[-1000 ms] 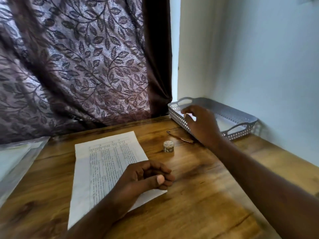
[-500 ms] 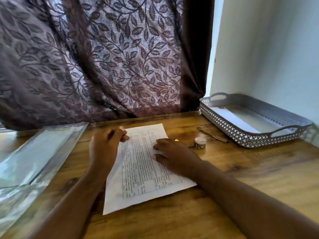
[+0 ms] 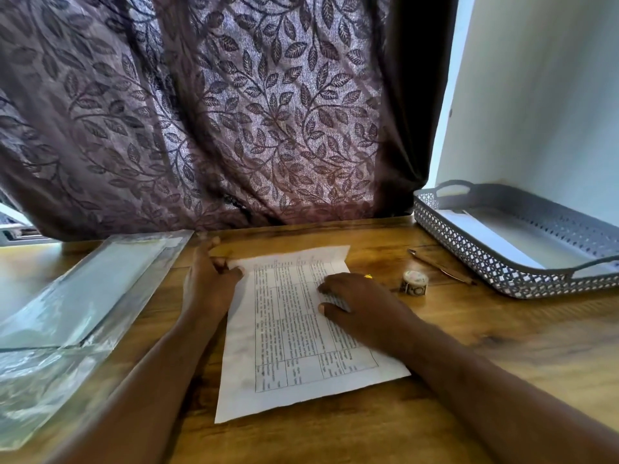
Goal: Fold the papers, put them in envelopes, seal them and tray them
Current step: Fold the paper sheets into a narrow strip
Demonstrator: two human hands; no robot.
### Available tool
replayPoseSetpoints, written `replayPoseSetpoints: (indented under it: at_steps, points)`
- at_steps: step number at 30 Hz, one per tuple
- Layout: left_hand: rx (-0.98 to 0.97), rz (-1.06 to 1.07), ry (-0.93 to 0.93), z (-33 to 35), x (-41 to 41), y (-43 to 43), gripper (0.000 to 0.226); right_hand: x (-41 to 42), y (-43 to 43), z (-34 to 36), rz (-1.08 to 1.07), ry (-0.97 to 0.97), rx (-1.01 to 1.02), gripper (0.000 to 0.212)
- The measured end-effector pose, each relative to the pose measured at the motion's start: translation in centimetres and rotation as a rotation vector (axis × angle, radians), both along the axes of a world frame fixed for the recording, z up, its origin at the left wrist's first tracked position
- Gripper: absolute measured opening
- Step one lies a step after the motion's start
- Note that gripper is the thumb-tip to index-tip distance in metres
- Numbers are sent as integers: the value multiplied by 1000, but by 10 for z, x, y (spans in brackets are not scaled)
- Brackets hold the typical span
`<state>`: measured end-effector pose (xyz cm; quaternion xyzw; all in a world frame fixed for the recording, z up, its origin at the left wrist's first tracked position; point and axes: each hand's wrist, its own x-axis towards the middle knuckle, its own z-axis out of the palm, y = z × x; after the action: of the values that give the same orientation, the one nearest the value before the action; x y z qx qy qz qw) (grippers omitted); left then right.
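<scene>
Two hands meet one printed sheet [image 3: 301,346], which lies flat on the wooden counter [image 3: 469,363]. The left hand [image 3: 209,283] pinches its far-left corner (narrow grip, thumb on top). The right hand [image 3: 365,309] presses its right side, grip relaxed, holding nothing. A grey perforated tray [image 3: 485,259] sits far right, with a tape roll [image 3: 414,283] near it.

A white printed paper sheet [image 3: 294,343] is lying on the brown wooden table [image 3: 502,349]. The right hand [image 3: 363,308] is pressing flat on it; the left hand [image 3: 209,284], blurred, is touching its upper left corner. A grey perforated tray [image 3: 495,261] is standing far right.
</scene>
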<state>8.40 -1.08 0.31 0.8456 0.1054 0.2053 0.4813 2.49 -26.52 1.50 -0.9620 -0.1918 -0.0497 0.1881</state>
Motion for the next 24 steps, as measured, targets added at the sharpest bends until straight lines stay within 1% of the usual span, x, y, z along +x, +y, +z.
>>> replayPoseSetpoints:
  at_steps: [2,3,6,8,10,11,15,17,18,19,21,23,24]
  points:
    - [-16,1,-38,3,-2,2,53,0,-2,-1,0,7,25,41]
    - [-13,-4,-44,4,-3,3,46,0,-3,-1,-15,1,60,40]
    - [-29,-48,-71,5,-6,4,19,10,-2,-3,-174,-91,290,46]
    - [-119,-74,-107,9,-9,3,14,23,2,-2,-314,-94,455,54]
    - [-244,-106,-118,13,-13,2,14,33,5,3,-407,-22,551,60]
    - [-315,-135,-120,14,-14,2,14,37,6,5,-420,10,588,59]
    - [-562,-281,-82,11,-13,12,22,47,6,4,-369,5,719,39]
    - [-644,-319,-51,9,-9,18,29,48,4,2,-384,6,727,25]
    - [-676,-318,-44,8,-7,20,31,49,2,0,-392,9,709,16]
    - [-697,-316,-44,7,-5,22,31,49,1,1,-385,3,703,10]
    - [-750,-322,-26,7,-4,23,28,49,-2,0,-329,-10,725,18]
    - [-784,-356,-11,7,-4,23,17,47,-4,0,-263,20,801,20]
    - [-807,-381,-20,8,-5,21,19,46,-5,0,-229,43,834,20]
